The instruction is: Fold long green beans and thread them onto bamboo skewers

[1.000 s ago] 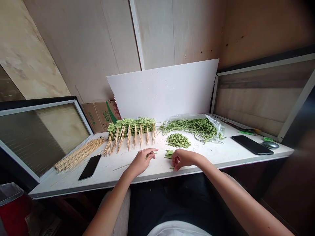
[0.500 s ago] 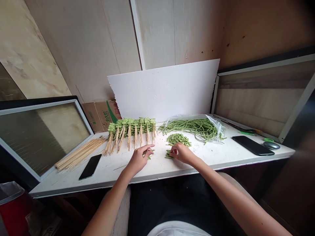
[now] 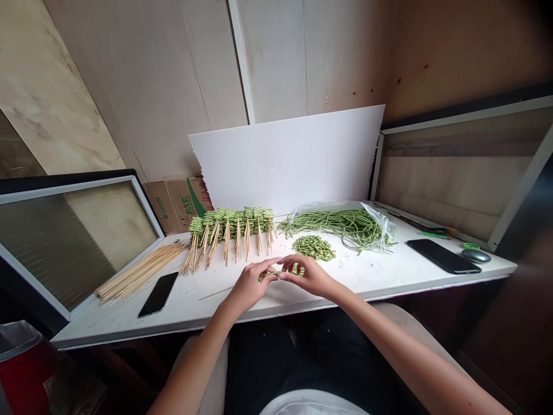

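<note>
My left hand (image 3: 253,282) is closed around cut green bean pieces (image 3: 272,274), which show partly between the fingers. My right hand (image 3: 310,275) meets it fingertip to fingertip, its thumb and fingers pinching at the same pieces. More cut pieces (image 3: 298,269) show behind the right fingers, on or just above the table. A thin bamboo skewer (image 3: 215,294) lies beside my left hand. Beyond the hands is a heap of short bean pieces (image 3: 314,246). Rows of skewered beans (image 3: 233,222) stand stacked at the back left, their sticks pointing toward me.
Loose bamboo skewers (image 3: 138,271) and a phone (image 3: 158,294) lie on the white table (image 3: 345,288) at left. A clear bag of long beans (image 3: 341,225) sits behind the heap. Another phone (image 3: 444,256) and a computer mouse (image 3: 476,255) are at right. A white board (image 3: 289,161) stands behind.
My right hand has moved left from the small group of cut pieces to my left hand. Their fingertips, apart before, now meet around the bean pieces.
</note>
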The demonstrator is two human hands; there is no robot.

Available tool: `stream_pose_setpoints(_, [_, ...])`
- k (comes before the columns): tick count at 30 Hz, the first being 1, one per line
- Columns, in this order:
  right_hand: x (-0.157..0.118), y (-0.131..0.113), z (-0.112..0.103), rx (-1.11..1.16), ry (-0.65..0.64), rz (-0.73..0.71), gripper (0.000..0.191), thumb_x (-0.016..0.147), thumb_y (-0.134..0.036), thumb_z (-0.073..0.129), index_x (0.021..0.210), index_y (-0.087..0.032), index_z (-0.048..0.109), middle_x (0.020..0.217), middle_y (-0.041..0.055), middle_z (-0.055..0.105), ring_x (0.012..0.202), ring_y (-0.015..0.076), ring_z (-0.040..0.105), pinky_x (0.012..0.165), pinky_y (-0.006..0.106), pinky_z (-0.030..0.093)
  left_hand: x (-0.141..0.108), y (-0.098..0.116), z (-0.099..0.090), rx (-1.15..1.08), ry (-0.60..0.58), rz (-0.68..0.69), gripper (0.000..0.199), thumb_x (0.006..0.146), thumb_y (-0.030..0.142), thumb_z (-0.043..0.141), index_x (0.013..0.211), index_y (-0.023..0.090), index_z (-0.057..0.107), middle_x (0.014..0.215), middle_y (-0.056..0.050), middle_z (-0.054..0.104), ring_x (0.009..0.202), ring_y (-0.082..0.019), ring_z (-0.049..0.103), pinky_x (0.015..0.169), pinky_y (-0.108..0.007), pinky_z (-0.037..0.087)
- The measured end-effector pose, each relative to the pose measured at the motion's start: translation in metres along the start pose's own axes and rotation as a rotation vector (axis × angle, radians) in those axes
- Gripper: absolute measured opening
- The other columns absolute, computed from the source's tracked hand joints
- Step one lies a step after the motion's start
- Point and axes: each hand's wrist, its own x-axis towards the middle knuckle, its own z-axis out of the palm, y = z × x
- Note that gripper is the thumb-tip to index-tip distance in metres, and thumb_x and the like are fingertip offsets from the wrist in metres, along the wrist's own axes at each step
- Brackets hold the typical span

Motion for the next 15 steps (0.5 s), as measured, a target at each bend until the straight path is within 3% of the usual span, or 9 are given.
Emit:
stream_pose_setpoints(4, [0.0, -0.002, 0.001, -0.012, 0.017, -0.044, 0.029, 0.095, -0.048, 0.067, 0.095, -0.021, 0.076, 0.092, 0.0069, 0.074, 0.085, 0.0196, 0.066, 0.073, 0.03, 0.05, -0.001, 0.0, 0.001, 0.045, 0.0, 0.022, 0.048, 0.095, 0.022, 0.068, 0.141, 0.03, 0.063, 0.109, -0.005, 0.077, 0.105, -0.023, 0.07, 0.099, -0.036, 0.052])
stream_pose_setpoints(9, [0.001, 0.002, -0.008, 0.001, 0.064, -0.003, 0.026, 0.094, -0.046, 0.068, 0.097, -0.021, 0.075, 0.096, 0.007, 0.074, 0.087, 0.0197, 0.065, 0.072, 0.03, 0.05, -0.001, -0.007, -0.007, 0.11, 0.044, -0.001, 0.03, 0.096, 0.033, 0.069, 0.124, 0.028, 0.073, 0.106, -0.006, 0.077, 0.103, -0.025, 0.069, 0.097, -0.037, 0.051])
stream_pose_setpoints(12, [0.0, 0.002, -0.008, -0.024, 0.066, -0.026, 0.026, 0.093, -0.046, 0.068, 0.097, -0.021, 0.074, 0.097, 0.007, 0.074, 0.087, 0.0199, 0.065, 0.073, 0.031, 0.05, 0.0, -0.01, -0.008, 0.167, 0.048, 0.057, 0.015, 0.096, 0.033, 0.069, 0.105, 0.025, 0.078, 0.103, -0.007, 0.078, 0.101, -0.026, 0.068, 0.098, -0.04, 0.049])
stream_pose_setpoints(15, [-0.001, 0.001, -0.003, -0.048, 0.053, -0.072, 0.029, 0.089, -0.049, 0.074, 0.1, -0.022, 0.074, 0.096, 0.007, 0.073, 0.088, 0.0212, 0.065, 0.074, 0.033, 0.051, 0.001, -0.01, -0.004, 0.217, 0.039, 0.139, 0.013, 0.098, 0.03, 0.067, 0.102, 0.024, 0.078, 0.098, -0.006, 0.078, 0.094, -0.025, 0.068, 0.097, -0.041, 0.047])
